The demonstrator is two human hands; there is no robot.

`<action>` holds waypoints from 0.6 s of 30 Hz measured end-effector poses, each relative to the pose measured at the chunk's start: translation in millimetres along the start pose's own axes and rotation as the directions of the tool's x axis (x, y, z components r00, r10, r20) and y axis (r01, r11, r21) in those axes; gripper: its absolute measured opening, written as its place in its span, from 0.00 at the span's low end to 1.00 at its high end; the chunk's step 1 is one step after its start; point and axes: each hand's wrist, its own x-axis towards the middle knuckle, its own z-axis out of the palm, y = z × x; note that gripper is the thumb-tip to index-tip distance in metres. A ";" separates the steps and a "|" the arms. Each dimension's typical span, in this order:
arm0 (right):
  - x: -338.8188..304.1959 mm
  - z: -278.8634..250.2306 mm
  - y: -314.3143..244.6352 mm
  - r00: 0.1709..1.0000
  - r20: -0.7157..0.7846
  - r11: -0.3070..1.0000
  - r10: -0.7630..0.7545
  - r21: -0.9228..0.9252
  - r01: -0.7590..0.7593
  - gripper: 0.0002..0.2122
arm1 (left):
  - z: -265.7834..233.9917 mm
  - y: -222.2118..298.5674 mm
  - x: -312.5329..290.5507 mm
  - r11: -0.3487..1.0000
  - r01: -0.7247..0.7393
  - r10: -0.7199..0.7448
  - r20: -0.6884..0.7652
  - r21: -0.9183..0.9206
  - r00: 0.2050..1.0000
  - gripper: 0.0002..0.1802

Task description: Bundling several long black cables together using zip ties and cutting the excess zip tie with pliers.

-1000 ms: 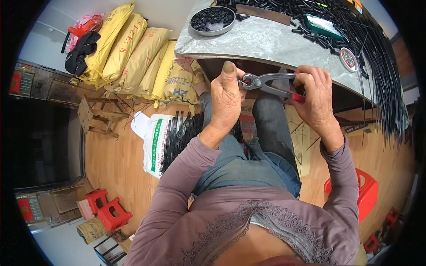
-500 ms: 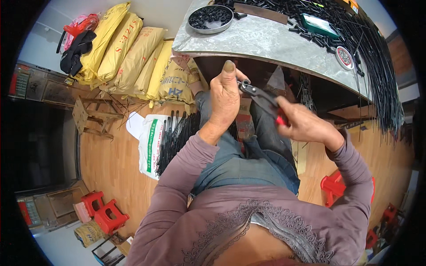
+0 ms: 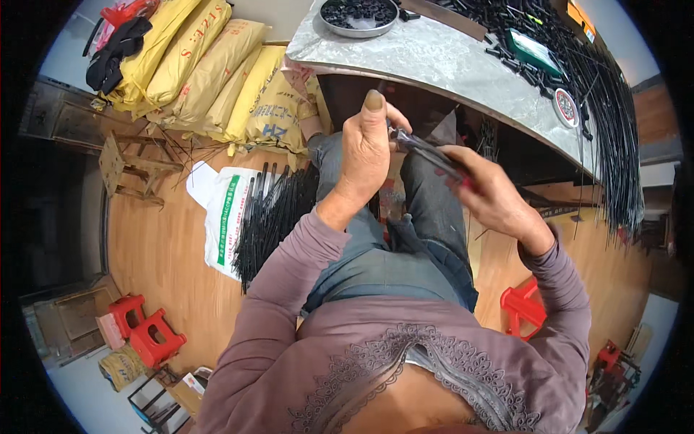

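Note:
My left hand (image 3: 366,148) is closed above my knees with its thumb pointing up; whatever its fingers grip is mostly hidden behind them. In my right hand (image 3: 493,194) is a pair of pliers (image 3: 426,150) with a dark metal body and red on the handles. The pliers' head points left and meets the fingertips of my left hand. Blur covers part of the right fingers. Both hands are just in front of the grey marble-patterned table (image 3: 412,54).
A round metal tray (image 3: 359,32) of small black parts, a green box (image 3: 533,52) and a small round dish (image 3: 565,108) stand on the table. Long black rods (image 3: 623,152) overhang its right end. Yellow sacks (image 3: 170,65), a wooden stool (image 3: 134,170) and red stools (image 3: 155,338) surround me.
The pliers have turned from showing their broad side to a narrower one, their head still by my left hand. My right hand has rotated with them. The whole view has shifted slightly.

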 end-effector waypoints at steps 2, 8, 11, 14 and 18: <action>-3.5 -1.1 -0.6 0.997 0.032 0.941 0.069 0.331 -0.075 0.12 | -5.1 -1.7 -0.5 1.000 -0.016 0.016 0.005 -0.007 1.000 0.42; -13.4 14.9 5.6 0.850 0.508 0.438 0.140 0.738 -0.513 0.08 | -7.3 -9.3 -5.2 0.999 -0.007 0.012 0.096 -0.048 0.995 0.40; -2.0 2.0 -13.2 0.867 0.403 0.858 0.294 0.288 -0.425 0.10 | -8.7 -10.5 -8.2 0.998 0.022 -0.018 0.066 -0.064 0.998 0.40; 5.0 9.0 -6.7 0.915 -0.287 0.931 -0.285 -0.311 0.192 0.09 | -8.7 -7.6 -7.6 0.994 0.027 -0.019 0.071 -0.108 0.997 0.40; -12.8 34.7 -6.8 0.974 0.079 0.928 0.214 0.293 -0.228 0.08 | -7.9 -10.2 -8.3 0.999 -0.050 0.050 0.039 0.003 0.998 0.40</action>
